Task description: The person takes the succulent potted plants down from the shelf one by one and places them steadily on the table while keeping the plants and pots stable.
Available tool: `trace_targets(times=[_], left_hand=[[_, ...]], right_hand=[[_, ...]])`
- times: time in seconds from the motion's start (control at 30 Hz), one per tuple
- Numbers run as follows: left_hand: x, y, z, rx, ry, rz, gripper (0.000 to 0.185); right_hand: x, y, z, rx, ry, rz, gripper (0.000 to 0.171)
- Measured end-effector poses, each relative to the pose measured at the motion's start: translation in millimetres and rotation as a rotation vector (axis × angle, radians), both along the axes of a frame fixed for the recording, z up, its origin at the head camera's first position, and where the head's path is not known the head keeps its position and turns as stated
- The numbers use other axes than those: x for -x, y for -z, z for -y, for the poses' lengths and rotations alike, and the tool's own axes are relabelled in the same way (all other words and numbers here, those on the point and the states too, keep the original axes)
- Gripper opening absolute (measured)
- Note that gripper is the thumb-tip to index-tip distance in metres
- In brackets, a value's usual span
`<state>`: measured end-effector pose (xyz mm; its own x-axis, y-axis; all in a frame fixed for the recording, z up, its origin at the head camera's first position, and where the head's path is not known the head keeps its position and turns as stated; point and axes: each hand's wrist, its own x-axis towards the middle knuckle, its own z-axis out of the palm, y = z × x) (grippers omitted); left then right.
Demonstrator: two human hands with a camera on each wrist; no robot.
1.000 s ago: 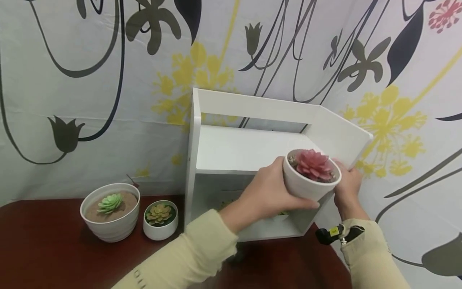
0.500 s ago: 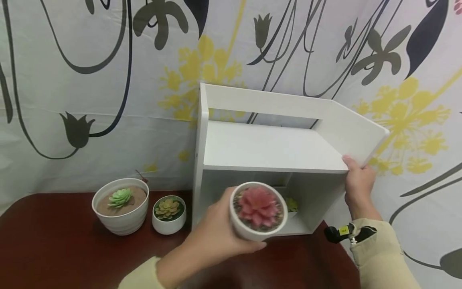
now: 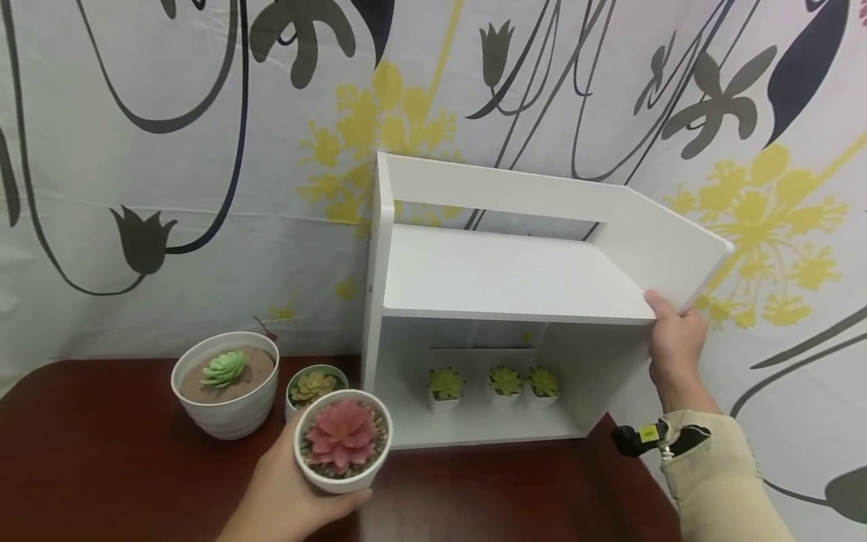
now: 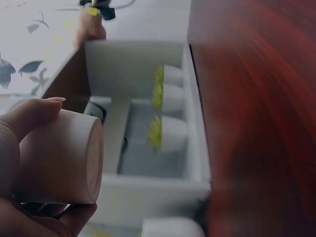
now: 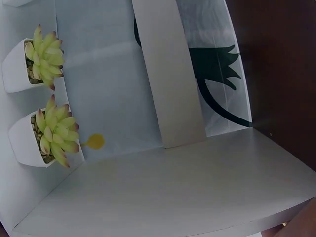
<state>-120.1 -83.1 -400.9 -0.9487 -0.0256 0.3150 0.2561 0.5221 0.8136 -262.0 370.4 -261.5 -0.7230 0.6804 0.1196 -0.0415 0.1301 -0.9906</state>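
Note:
My left hand (image 3: 287, 478) grips a white round pot with a red succulent (image 3: 343, 436), held above the table in front of the shelf's left end. In the left wrist view the white pot (image 4: 59, 153) lies between thumb and fingers, its base showing. At the shelf's right side panel, my right hand (image 3: 677, 346) grips the edge, thumb on the inner side and the other fingers mostly hidden. The white two-tier shelf (image 3: 508, 275) stands against the wall. Three small green succulents in white pots (image 3: 503, 385) sit in its lower compartment; the upper board is bare.
Left of the shelf stands a large white pot with a green succulent (image 3: 226, 410). Beside it, a small pot with a yellowish succulent (image 3: 313, 382) is partly hidden by the held pot. The dark red table (image 3: 101, 452) meets a patterned wall cloth (image 3: 257, 188).
My left hand has carried the red succulent pot leftward and down, away from the shelf's right side. The small succulents inside have come into view. My right hand still holds the side panel.

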Motion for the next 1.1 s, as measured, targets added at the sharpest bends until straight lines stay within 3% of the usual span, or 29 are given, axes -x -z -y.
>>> trace_targets(times=[0.1,0.33,0.47,0.6,0.87,0.93,1.1], left_hand=[[-2.4,14.4,16.7,0.05,-0.065,-0.017,0.106],[-8.2,38.1,48.7,0.085,-0.162,0.126,0.108],[-8.0,44.8,62.5,0.097,-0.202,0.153,0.108],[-7.5,48.5,76.0,0.095,-0.252,0.159,0.109],[-4.2,42.9,107.4,-0.044,-0.285,-0.003,0.091],[-3.9,43.0,116.5,-0.068,-0.347,-0.019,0.092],[-0.1,44.3,141.9,-0.082,-0.512,0.034,0.092]], right_hand=[[-0.8,-0.5,-0.1,0.01,0.0,-0.001,0.054],[-1.2,-1.3,0.4,0.005,0.013,-0.011,0.054],[-0.4,-1.0,-0.5,0.005,0.02,-0.022,0.052],[1.2,-1.3,-0.4,0.005,0.022,-0.026,0.05],[3.1,0.7,0.3,0.013,0.006,0.003,0.053],[3.2,0.8,0.3,0.013,0.004,0.01,0.054],[3.0,0.0,-2.6,0.02,0.011,0.02,0.058]])
